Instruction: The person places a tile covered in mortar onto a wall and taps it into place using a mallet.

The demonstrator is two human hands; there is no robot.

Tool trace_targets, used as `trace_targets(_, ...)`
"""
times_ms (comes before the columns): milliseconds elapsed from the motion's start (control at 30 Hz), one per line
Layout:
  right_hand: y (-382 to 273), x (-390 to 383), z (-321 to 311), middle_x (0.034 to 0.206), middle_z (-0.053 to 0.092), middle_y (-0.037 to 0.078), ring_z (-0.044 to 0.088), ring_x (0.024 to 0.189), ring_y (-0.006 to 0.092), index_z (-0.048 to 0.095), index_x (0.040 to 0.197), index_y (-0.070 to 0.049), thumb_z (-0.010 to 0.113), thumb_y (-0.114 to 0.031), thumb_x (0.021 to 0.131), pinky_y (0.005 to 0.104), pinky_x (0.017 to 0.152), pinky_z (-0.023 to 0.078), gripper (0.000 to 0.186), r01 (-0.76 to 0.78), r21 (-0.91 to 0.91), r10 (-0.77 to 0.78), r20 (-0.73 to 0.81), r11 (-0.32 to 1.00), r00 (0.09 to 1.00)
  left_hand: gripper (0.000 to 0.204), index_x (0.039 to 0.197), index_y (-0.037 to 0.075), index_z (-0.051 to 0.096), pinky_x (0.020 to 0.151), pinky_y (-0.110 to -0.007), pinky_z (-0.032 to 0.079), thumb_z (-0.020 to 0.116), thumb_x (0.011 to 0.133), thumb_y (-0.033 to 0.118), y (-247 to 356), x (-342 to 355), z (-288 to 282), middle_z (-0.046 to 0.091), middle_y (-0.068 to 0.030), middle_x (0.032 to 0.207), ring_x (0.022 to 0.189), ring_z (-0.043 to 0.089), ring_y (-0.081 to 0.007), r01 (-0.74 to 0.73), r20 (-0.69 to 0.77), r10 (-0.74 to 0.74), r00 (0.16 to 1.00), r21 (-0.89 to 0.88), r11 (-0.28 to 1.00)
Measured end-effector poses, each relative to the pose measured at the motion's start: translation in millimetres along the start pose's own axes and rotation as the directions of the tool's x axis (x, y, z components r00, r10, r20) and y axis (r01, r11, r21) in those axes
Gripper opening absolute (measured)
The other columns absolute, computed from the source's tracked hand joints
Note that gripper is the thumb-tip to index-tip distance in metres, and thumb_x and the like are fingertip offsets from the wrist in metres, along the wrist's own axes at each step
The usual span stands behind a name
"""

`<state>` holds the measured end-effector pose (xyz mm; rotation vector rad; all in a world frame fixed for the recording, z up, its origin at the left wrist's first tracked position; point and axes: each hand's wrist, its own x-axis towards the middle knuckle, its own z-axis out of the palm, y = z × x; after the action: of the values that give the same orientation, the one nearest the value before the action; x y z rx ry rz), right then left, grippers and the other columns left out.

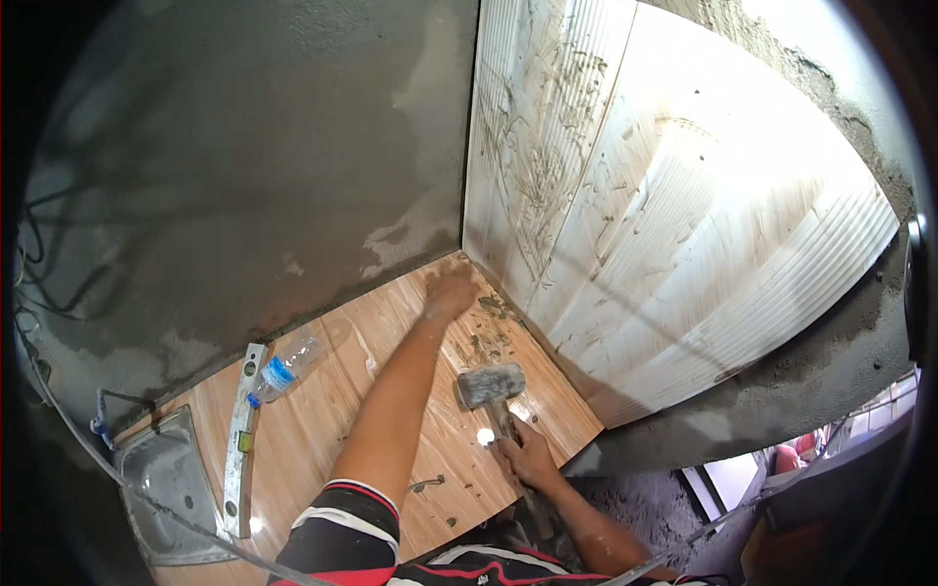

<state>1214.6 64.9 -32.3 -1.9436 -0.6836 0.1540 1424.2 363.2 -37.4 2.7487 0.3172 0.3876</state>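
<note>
Far out on the wood-patterned countertop (332,391), close to the corner where two walls meet, is my left hand (451,295). Its fingers blur into the dirt there, so their pose is unclear. My right hand (530,455) grips the handle of a mallet (491,386), whose grey, worn block head lies over the countertop. Dark crumbs and smears of mortar (486,347) are scattered between the mallet head and the corner.
Toward the left lie a spirit level (238,449) and a clear plastic bottle (283,373) with a blue label. A metal sink (174,493) is set at the left end. Mortar-smeared ribbed tiles (625,215) cover the right wall; grey plaster (274,166) covers the left wall.
</note>
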Motion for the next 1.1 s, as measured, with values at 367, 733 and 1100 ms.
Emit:
trace_targets(367, -111, 77, -50, 0.065, 0.053, -0.001, 0.050, 0.050, 0.0079, 0.055, 0.139, -0.003, 0.058, -0.014, 0.098, 0.0266, 0.049, 0.044, 0.042, -0.145, 0.272, 0.137, 0.049, 0.951, 0.989, 0.066, 0.137, 0.005, 0.058, 0.113, -0.051, 0.038, 0.052, 0.098, 0.057, 19, -35, -42, 0.062, -0.0202, 0.141, 0.133, 0.055, -0.0389, -0.172, 0.135, 0.291, 0.947, -0.551, 0.817)
trace_targets(733, -208, 265, -41, 0.116, 0.067, 0.025, 0.055, 0.128, 0.0329, 0.060, 0.134, -0.002, 0.060, -0.020, 0.089, 0.0479, 0.120, 0.023, 0.048, 0.311, -0.429, -0.415, -0.172, 0.848, 0.894, 0.068, 0.139, 0.004, 0.056, 0.107, -0.046, 0.045, 0.054, 0.099, 0.059, 119, 36, -115, 0.060, -0.0219, 0.140, 0.127, 0.058, -0.0415, -0.061, -0.396, -0.100, 0.913, -0.374, 0.925)
trace_targets(1100, -197, 340, -55, 0.065, 0.054, 0.003, 0.051, 0.050, 0.0112, 0.064, 0.102, -0.001, 0.059, -0.011, 0.087, 0.0292, 0.046, 0.040, 0.019, 0.114, 0.083, -0.108, -0.065, 0.990, 0.992, 0.072, 0.144, 0.004, 0.050, 0.110, -0.048, 0.041, 0.052, 0.100, 0.061, 128, 54, -99, 0.053, -0.0238, 0.145, 0.132, 0.051, -0.0429, -0.021, -0.500, -0.130, 0.856, -0.286, 0.958)
